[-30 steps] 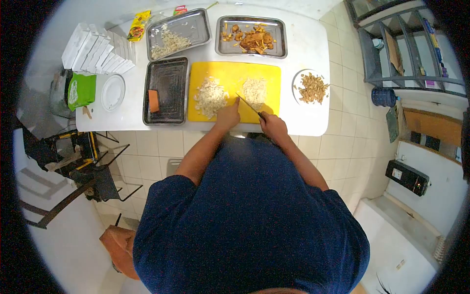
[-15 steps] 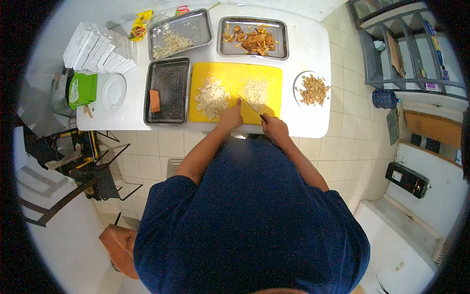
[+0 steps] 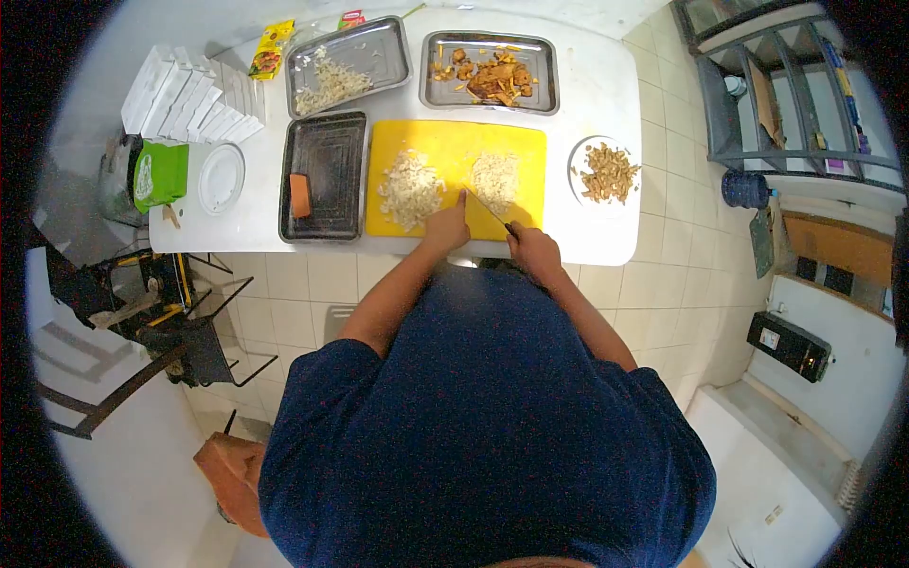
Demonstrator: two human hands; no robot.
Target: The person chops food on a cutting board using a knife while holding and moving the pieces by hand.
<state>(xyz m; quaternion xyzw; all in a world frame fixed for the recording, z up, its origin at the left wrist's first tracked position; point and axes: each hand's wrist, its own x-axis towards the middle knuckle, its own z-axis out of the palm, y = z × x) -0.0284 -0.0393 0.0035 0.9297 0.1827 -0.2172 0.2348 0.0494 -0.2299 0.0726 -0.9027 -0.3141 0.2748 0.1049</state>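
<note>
On a yellow cutting board [image 3: 454, 135] lie two heaps of chopped pale food, a larger left heap [image 3: 411, 189] and a finer right heap [image 3: 495, 178]. My right hand [image 3: 536, 252] is closed around the handle of a knife [image 3: 490, 206], whose blade points up and left beside the finer heap. My left hand [image 3: 448, 227] is at the board's front edge, just below the larger heap, one finger reaching toward the knife tip. Whether anything small is under that finger cannot be made out.
A dark tray [image 3: 324, 142] holds an orange-brown block. Behind are a tray of pale shreds [image 3: 388, 52] and a tray of browned pieces [image 3: 543, 71]. A plate of brown pieces [image 3: 607, 174] sits right; an oval white plate [image 3: 222, 179] and white boxes [image 3: 156, 90] stand left.
The view has shifted slightly. Both hands stay almost in place, and the knife's blade has moved only a little near the left fingertip.
</note>
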